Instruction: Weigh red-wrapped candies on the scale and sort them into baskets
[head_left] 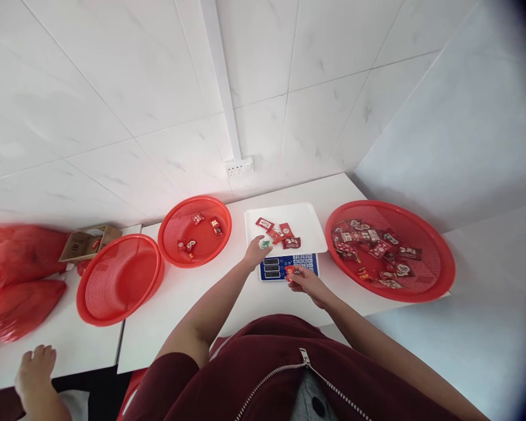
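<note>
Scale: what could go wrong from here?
Judging by this view:
1. The left hand, pinching a green packet at the near edge of the tray, could lean on it and skew the reading.
2. The right hand, holding a red packet over the keypad, might press a key.
3. The right basket seems to overhang the right edge of the table; a bump could tip it and spill its packets.
</note>
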A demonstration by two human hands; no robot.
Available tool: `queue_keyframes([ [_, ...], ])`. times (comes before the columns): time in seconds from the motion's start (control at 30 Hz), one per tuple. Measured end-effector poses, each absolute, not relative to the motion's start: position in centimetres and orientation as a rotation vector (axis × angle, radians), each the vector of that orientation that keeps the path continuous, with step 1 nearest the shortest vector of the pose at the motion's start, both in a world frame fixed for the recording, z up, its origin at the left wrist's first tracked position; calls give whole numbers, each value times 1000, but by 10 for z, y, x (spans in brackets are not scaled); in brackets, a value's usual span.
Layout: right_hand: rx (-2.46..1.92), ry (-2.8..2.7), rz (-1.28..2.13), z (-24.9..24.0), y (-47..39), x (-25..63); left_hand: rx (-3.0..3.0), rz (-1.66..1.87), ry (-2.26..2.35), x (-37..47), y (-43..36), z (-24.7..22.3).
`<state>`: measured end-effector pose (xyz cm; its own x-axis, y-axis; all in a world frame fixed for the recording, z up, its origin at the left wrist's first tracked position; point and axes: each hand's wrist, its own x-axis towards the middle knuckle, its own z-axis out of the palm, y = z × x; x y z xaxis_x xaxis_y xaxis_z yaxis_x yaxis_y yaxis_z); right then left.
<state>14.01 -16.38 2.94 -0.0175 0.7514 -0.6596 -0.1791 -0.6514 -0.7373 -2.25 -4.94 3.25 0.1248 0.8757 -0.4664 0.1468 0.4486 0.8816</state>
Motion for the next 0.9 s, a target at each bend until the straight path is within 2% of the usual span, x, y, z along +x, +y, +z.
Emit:
queue_keyframes([
  [0.2, -1604, -497, 1560, 20, -152, 163, 1600, 369, 1521, -19, -10, 26],
  [0.3, -1575, -429, 1454, 15, -135, 180, 1663, 273, 1571, -13, 3, 22],
  [0.43, -1566, -440, 1378, 11, -108, 193, 1622, 287, 1589, 0, 8, 17],
  [0.57, -1567, -417, 1452, 10, -87, 189, 1598, 338, 1555, 8, 5, 12],
  [0.9, -1624, -415, 1467, 4, -79, 176, 1601, 418, 1445, -6, 7, 14],
])
